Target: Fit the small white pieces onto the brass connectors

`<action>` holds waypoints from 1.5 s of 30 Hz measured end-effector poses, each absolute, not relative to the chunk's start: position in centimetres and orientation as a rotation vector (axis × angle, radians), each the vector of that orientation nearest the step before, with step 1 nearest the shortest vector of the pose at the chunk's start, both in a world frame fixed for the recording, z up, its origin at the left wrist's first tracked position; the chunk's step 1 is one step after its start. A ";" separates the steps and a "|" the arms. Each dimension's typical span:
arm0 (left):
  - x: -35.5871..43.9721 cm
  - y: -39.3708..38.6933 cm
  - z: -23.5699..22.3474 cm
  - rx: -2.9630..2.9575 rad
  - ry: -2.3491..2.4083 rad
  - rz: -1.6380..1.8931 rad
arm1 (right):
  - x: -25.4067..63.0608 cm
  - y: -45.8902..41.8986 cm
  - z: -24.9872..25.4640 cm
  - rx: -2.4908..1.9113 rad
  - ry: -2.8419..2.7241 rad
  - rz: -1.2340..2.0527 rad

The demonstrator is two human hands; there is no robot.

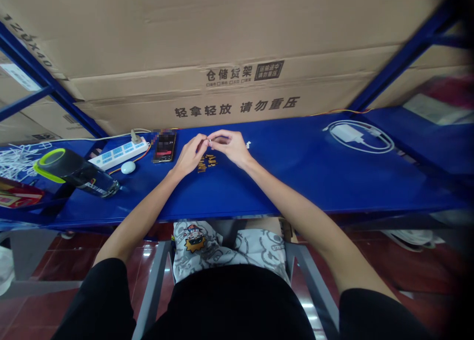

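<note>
Over the blue table (296,162), my left hand (191,153) and my right hand (230,146) meet at the fingertips. Both are closed in a pinch around a tiny whitish piece (210,141), too small to name. Below them on the table lie several small brass-coloured pieces (211,161), partly hidden by my left hand. A few small white pieces (248,144) sit just right of my right wrist.
Left of my hands are a phone (165,146), a white power strip (118,153), a white oval object (128,168) and a dark bottle (81,172) lying tilted. A white charger with coiled cable (348,133) lies at right. Cardboard boxes (229,29) stand behind.
</note>
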State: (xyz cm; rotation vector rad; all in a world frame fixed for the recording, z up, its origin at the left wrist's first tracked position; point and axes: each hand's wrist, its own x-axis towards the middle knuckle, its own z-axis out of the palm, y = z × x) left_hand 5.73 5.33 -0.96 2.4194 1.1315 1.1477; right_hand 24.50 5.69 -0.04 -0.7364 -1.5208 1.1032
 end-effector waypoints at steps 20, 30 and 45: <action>6.1 5.6 -1.6 2.303 1.062 1.185 | 24.9 6.1 -0.8 -0.749 -1.538 0.973; 6.2 5.8 -1.7 2.268 1.005 1.209 | 24.9 6.4 -1.1 -0.771 -1.543 1.001; 5.3 6.8 -1.9 2.460 1.004 1.112 | 25.3 6.8 -0.7 -0.812 -1.538 1.075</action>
